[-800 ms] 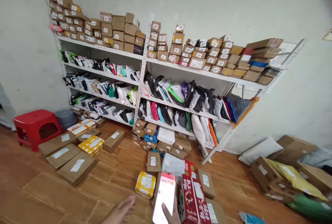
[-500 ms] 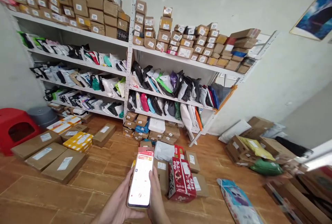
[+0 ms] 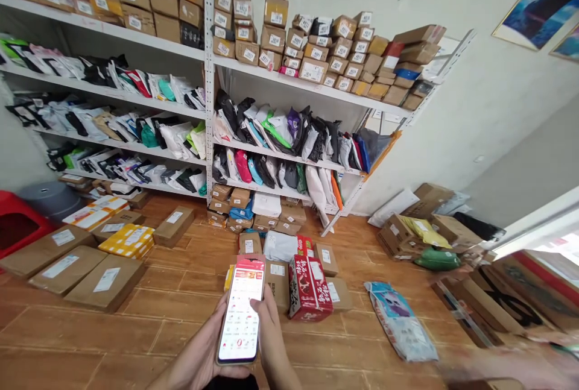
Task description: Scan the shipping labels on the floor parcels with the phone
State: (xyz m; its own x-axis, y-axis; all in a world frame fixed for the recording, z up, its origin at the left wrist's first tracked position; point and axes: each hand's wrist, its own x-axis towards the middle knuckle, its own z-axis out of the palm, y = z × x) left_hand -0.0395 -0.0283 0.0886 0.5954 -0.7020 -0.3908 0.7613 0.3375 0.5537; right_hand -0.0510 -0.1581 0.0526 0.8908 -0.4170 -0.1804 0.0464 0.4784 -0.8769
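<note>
A lit smartphone (image 3: 241,311) with a red and white screen is upright in front of me, held by both hands. My left hand (image 3: 204,349) cups its left edge and bottom. My right hand (image 3: 271,336) grips its right side, thumb resting on the screen. Beyond the phone, on the wooden floor, lie a red printed carton (image 3: 309,288), brown parcels and a white bag (image 3: 280,246).
White metal shelves (image 3: 208,100) along the wall hold labelled cartons on top and soft mailer bags below. Flat brown boxes (image 3: 67,268) and a yellow box (image 3: 128,240) lie at left near a red stool (image 3: 15,224). A blue-white bag (image 3: 400,320) and piled boxes (image 3: 429,230) sit at right.
My view swung right and closer to the shelves. My left hand, free 0.8 s ago, came up and now holds the phone together with my right hand.
</note>
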